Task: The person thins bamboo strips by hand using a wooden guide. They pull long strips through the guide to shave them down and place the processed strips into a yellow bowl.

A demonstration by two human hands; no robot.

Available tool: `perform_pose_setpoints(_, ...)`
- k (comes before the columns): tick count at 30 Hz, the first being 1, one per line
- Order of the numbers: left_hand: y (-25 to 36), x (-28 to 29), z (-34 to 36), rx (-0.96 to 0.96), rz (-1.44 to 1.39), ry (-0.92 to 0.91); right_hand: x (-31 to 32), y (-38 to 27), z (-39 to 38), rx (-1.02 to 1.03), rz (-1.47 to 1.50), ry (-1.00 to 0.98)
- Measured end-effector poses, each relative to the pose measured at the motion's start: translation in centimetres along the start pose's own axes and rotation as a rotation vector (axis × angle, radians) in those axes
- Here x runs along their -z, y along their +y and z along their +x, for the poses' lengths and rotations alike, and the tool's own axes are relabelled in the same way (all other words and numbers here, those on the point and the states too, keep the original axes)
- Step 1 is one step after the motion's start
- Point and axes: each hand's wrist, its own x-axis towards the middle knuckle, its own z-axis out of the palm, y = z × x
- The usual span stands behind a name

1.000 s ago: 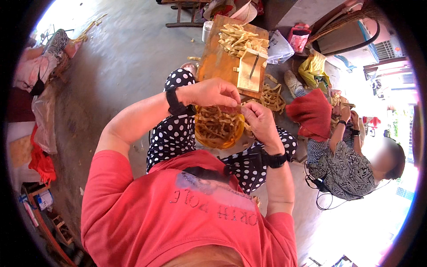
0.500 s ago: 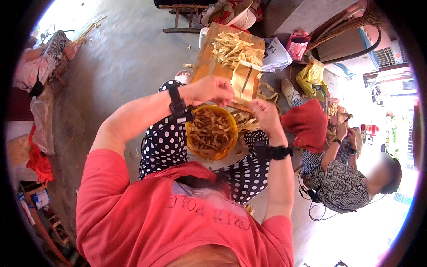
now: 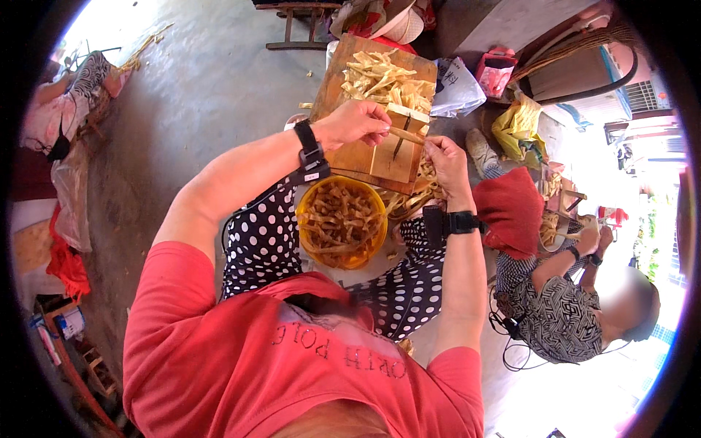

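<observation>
so the biggest thing here is the grey floor (image 3: 197,109), with a co-worker (image 3: 555,314) in a black-and-white patterned top sitting off to the right; next down is the wooden tabletop (image 3: 350,160), angled a bit, just past the knees; then the black polka-dot trousers (image 3: 255,248), legs spread, with a yellow bowl (image 3: 381,232) between them, full of curly brown strips (image 3: 339,219); a bunched red cloth (image 3: 510,212) is over by the co-worker; a messy heap of pale strips (image 3: 387,77) covers the far part of the tabletop; near its closer edge is a light wooden block (image 3: 409,157) with a dark narrow piece running along it; then the hands; left hand (image 3: 354,123) has its grip pinched tight on one end of a thin tan strip (image 3: 407,135), right hand (image 3: 447,164) has the same narrow fingertip grip on the other end; that strip is stretched between them, crossing over the block as seen from above; can't tell if it actually touches the wood
</observation>
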Motion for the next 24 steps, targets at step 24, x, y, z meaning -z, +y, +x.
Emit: perform_pose_setpoints(24,-2.5,-4.9,-11.7,-0.39,0.501,-0.013,-6.8,-3.5,-12.4,-0.059,0.143,-0.145)
